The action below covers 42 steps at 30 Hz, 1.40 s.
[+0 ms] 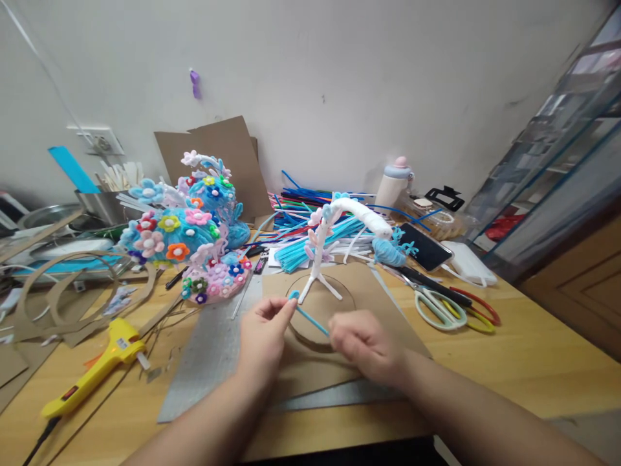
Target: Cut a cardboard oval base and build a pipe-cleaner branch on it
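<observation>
My left hand (pixel 264 336) pinches one end of a short light-blue pipe cleaner (pixel 308 316), whose tip curls just past my fingertips. My right hand (pixel 366 343) is closed on the other end. Both hands hover over a round cardboard disc (pixel 334 301) lying on a cardboard sheet (pixel 388 310). On the disc stands a white pipe-cleaner tree (pixel 323 249) with small pink flowers, an arched white branch and a light-blue tuft hanging from it.
A yellow glue gun (pixel 97 366) lies front left, beside cardboard rings (pixel 58 291). Blue pipe-cleaner flower models (pixel 184 226) stand left of centre. Loose pipe cleaners (pixel 310 220) pile up behind. Scissors (pixel 453 307), a phone (pixel 427 247) and a bottle (pixel 394 182) sit to the right.
</observation>
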Each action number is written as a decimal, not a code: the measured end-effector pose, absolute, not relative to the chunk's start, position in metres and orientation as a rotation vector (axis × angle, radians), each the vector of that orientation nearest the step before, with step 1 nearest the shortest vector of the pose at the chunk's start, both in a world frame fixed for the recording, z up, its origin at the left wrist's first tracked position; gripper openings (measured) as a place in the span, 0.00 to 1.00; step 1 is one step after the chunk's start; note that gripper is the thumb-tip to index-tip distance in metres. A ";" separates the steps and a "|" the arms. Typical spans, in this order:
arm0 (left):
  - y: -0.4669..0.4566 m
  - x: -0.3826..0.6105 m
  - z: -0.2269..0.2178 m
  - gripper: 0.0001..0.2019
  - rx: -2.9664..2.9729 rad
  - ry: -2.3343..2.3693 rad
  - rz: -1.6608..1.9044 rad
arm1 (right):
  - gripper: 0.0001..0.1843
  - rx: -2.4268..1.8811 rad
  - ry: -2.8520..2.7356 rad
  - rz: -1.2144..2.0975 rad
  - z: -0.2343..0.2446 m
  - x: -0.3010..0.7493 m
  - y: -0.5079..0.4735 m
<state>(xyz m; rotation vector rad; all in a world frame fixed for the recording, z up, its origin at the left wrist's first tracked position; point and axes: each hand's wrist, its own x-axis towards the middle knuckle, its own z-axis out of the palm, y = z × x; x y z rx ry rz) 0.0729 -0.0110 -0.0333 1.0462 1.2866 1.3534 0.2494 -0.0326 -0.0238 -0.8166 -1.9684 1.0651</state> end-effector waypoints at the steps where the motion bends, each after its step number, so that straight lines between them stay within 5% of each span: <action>1: -0.011 0.073 -0.033 0.11 1.016 1.277 1.393 | 0.20 -0.760 -2.056 1.232 -0.024 0.246 -0.036; 4: -0.010 0.072 -0.032 0.12 0.948 1.201 1.411 | 0.10 -0.930 -1.888 1.643 -0.034 0.228 -0.040; 7: -0.010 0.072 -0.033 0.13 0.904 1.128 1.341 | 0.12 -1.052 -1.513 1.687 -0.047 0.217 -0.037; 12: -0.012 0.074 -0.033 0.11 0.974 1.148 1.311 | 0.21 -1.027 -1.631 1.099 -0.047 0.227 -0.037; 16: -0.017 0.076 -0.031 0.09 1.176 1.179 1.302 | 0.01 -0.927 -1.685 0.633 -0.040 0.238 -0.038; 18: -0.019 0.077 -0.031 0.09 1.243 1.161 1.260 | 0.07 -0.878 -1.757 0.475 -0.039 0.240 -0.034; 28: -0.019 0.078 -0.034 0.12 1.131 1.122 1.059 | 0.11 -0.865 -1.983 0.284 -0.044 0.248 -0.021; 35: -0.014 0.079 -0.031 0.17 0.952 1.155 1.027 | 0.08 -1.078 -1.594 0.686 -0.041 0.243 -0.012; 42: -0.011 0.076 -0.030 0.19 0.897 1.137 1.097 | 0.19 -0.925 -0.753 1.211 -0.034 0.270 0.016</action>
